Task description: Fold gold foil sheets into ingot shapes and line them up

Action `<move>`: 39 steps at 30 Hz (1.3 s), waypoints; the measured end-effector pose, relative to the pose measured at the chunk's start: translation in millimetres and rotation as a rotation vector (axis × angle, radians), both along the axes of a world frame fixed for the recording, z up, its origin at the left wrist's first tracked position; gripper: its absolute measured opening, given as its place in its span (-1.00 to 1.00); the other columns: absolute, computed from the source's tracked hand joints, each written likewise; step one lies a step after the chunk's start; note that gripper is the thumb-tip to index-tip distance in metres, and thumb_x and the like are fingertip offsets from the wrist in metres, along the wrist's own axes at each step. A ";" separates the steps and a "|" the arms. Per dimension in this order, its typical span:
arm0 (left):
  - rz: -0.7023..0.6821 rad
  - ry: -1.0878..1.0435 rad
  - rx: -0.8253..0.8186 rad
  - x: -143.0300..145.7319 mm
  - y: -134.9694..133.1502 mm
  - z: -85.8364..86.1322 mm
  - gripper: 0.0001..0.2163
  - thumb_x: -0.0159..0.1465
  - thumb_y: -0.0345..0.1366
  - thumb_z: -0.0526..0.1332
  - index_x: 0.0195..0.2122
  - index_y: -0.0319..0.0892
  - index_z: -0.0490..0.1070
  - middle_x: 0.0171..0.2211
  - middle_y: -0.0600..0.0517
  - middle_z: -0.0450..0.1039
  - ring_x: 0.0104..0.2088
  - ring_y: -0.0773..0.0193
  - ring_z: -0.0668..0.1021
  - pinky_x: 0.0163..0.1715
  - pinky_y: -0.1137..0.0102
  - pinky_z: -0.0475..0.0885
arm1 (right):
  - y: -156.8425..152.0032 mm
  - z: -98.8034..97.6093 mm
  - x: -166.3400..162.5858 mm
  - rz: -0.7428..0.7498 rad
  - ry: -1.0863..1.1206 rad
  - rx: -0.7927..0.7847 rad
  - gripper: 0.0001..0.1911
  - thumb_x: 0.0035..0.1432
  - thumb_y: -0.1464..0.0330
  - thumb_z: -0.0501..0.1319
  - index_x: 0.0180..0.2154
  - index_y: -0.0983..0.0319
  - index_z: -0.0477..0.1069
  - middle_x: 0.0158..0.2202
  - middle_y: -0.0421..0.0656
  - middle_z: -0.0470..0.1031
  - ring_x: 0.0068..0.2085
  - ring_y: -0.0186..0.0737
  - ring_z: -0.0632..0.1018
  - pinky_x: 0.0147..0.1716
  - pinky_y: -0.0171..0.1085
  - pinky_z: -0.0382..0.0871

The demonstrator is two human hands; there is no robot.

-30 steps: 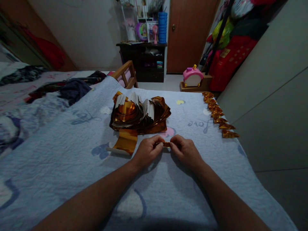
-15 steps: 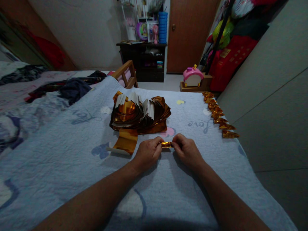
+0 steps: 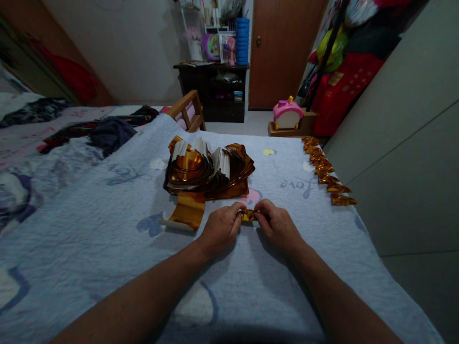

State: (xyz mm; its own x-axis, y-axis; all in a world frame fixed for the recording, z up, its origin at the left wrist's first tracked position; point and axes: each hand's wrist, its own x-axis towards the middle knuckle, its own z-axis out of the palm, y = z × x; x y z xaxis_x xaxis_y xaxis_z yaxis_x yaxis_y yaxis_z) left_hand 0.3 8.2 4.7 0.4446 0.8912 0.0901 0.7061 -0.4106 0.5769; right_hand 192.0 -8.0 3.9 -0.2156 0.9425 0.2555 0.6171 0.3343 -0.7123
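Gold foil piece (image 3: 247, 216), small and narrow, is located above the middle of the quilt (image 3: 258, 291), well in from its right edge and nearer the far edge than you. Whether its underside touches the quilt cannot be told.

Grip: your left hand (image 3: 220, 228) is pinched on the left end, thumb against fingers; your right hand (image 3: 279, 225) is pinched likewise on the right end. Only the middle of the piece shows between them, its surface uneven and catching light.

The step appears, in my judgement, to be shaping the piece by its two ends. Recommended: equal pressure at both pinches, ends level with each other, thumbs working in small movements. Foil of this kind is likely to crease permanently and may tear if one hand pulls harder, so correct a crooked fold gently.

Just beyond and to the left of your left hand lies a loose gold sheet (image 3: 188, 210), curled at its near edge; hold your left wrist clear of it. Beyond that, toward the far edge, sits a fanned bundle of gold sheets (image 3: 190, 165). Along the quilt's right edge, from the far right corner toward you, runs a row of folded gold pieces (image 3: 323, 171), well apart from your right hand.
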 end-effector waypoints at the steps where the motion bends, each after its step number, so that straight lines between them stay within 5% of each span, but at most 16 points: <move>1: 0.001 -0.004 0.011 -0.3 0.2 -0.7 -0.76 0.39 -0.36 0.01 -0.02 -0.15 0.40 -0.20 -0.06 0.60 -0.19 0.13 0.62 -0.17 0.31 0.43 | -0.1 0.7 0.4 0.001 0.001 0.006 -0.91 0.23 0.43 0.08 -0.25 0.18 0.34 -0.43 -0.19 0.49 -0.44 -0.25 0.48 -0.39 -0.31 0.25; 39: -0.030 -0.112 0.188 0.0 1.0 -4.8 -0.73 0.43 -0.38 -0.03 0.06 -0.18 0.38 -0.24 -0.06 0.56 -0.24 0.18 0.58 -0.21 0.33 0.46 | -4.1 -1.5 -3.3 -0.065 -0.011 0.084 -0.87 0.26 0.45 0.04 -0.32 0.17 0.32 -0.44 -0.19 0.47 -0.43 -0.24 0.48 -0.36 -0.30 0.27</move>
State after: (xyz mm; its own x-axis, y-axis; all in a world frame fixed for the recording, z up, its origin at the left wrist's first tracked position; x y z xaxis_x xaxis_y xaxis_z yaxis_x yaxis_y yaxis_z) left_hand 0.3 9.2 0.0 0.4480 0.8407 0.3042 0.6278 -0.5381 0.5624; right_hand 188.7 -12.1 2.3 -0.1584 0.9297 0.3325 0.6468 0.3521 -0.6765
